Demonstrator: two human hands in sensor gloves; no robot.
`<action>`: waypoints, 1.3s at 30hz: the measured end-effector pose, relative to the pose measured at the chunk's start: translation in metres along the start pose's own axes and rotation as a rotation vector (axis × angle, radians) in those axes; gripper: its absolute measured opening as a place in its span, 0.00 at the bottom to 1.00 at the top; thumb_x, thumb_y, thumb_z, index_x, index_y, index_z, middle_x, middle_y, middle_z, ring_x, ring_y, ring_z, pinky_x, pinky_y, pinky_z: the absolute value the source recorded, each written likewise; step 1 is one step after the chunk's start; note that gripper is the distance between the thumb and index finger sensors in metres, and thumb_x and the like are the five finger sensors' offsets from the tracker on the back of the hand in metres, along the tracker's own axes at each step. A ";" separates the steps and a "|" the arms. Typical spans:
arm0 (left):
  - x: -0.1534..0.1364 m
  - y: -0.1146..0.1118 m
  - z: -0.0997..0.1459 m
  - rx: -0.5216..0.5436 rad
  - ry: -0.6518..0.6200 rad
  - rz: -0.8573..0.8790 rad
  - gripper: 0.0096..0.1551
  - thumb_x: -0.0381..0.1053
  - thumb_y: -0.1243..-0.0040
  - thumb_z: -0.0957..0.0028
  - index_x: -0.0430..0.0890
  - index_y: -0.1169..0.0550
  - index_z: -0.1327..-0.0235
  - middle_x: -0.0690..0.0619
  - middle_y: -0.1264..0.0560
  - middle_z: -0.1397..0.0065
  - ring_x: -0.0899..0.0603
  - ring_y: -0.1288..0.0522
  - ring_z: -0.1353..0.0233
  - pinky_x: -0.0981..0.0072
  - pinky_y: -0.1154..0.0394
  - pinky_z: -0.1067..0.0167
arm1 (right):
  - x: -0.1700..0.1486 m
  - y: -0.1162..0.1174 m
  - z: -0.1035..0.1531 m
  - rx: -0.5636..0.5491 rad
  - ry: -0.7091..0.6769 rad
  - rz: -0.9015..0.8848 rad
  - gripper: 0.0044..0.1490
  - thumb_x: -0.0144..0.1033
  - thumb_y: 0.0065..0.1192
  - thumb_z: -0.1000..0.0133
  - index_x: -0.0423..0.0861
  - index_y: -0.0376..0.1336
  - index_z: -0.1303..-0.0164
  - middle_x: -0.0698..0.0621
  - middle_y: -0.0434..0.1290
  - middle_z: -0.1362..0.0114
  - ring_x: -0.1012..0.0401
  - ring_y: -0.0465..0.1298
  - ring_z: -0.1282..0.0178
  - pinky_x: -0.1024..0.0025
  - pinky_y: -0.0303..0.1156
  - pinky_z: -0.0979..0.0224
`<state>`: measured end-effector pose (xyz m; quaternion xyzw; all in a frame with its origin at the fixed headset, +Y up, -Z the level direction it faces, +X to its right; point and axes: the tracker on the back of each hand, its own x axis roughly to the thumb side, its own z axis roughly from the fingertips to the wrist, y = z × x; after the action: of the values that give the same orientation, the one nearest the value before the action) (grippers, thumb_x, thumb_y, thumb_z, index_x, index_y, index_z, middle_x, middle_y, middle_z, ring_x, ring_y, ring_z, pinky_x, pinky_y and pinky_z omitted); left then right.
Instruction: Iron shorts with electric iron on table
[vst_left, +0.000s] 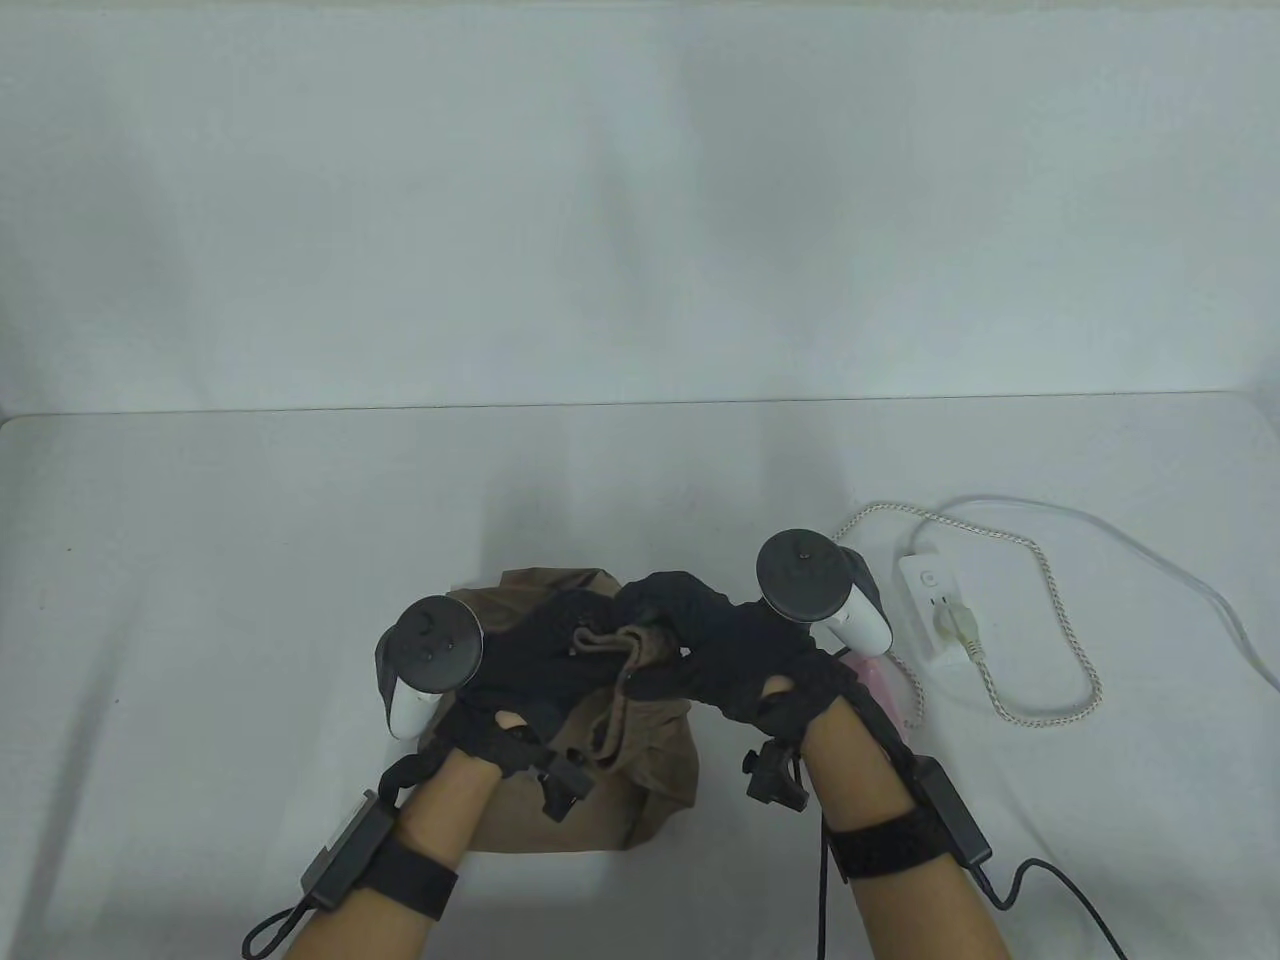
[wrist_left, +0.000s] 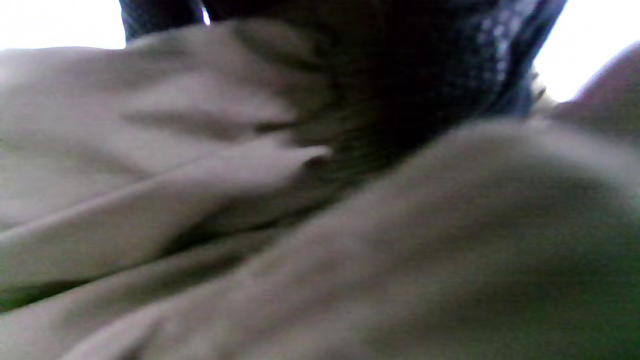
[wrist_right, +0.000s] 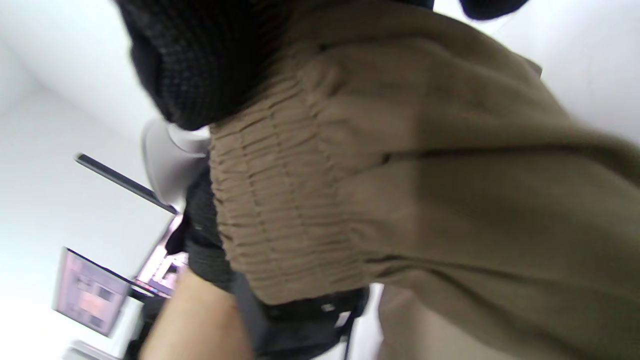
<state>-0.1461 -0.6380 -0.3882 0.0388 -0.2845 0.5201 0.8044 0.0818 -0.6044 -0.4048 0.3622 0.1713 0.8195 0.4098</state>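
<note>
- Brown cloth — the shorts (vst_left: 640, 760) — sits bunched at about 6 o'clock on the table (vst_left: 250, 560), close to the near edge.
- Bare tabletop spreads wide toward 9 and 12 o'clock; the far edge meets a pale wall.
- At 3 o'clock a white power strip (vst_left: 935, 610) lies with a plug in it, and its braided cord (vst_left: 1040, 640) loops on toward the right edge.
- Just right of the shorts a pink object (vst_left: 885, 690) peeks out from under the right hand's tracker; too hidden to name.
- Left hand (vst_left: 520, 665) reaches in from 7 o'clock, its fingers curled into the waistband — gripping the shorts.
- Right hand (vst_left: 740, 655) comes in from 5 o'clock, its fingers closed round the gathered waistband (wrist_right: 280, 200), beside the drawstring (vst_left: 620, 650).
- Both hands nearly meet over the top of the bundle, wrists raised.
- Left wrist view shows only blurred folds of cloth below the dark glove.
- No writing can be read anywhere.
</note>
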 end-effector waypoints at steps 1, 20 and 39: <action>0.000 -0.001 0.000 -0.001 -0.003 -0.009 0.27 0.53 0.21 0.58 0.57 0.23 0.46 0.58 0.22 0.37 0.45 0.15 0.36 0.33 0.31 0.29 | 0.000 0.001 -0.001 0.014 0.010 0.015 0.46 0.58 0.75 0.53 0.74 0.48 0.31 0.56 0.51 0.17 0.45 0.57 0.19 0.32 0.53 0.20; -0.005 0.029 0.004 0.019 0.024 -0.013 0.25 0.55 0.23 0.53 0.55 0.24 0.45 0.56 0.24 0.31 0.43 0.18 0.34 0.30 0.32 0.30 | -0.009 -0.031 0.021 -0.370 -0.026 -0.063 0.52 0.69 0.71 0.67 0.68 0.57 0.30 0.65 0.78 0.46 0.58 0.85 0.47 0.46 0.75 0.33; -0.014 0.103 0.029 0.332 0.084 0.071 0.25 0.56 0.25 0.50 0.53 0.24 0.44 0.53 0.19 0.33 0.48 0.11 0.48 0.39 0.25 0.34 | -0.011 -0.042 0.030 -0.211 0.044 0.173 0.47 0.37 0.79 0.51 0.57 0.56 0.22 0.55 0.70 0.27 0.59 0.83 0.38 0.48 0.78 0.28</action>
<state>-0.2513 -0.6130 -0.3951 0.1392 -0.1619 0.5890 0.7794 0.1310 -0.5881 -0.4133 0.3125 0.0614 0.8730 0.3694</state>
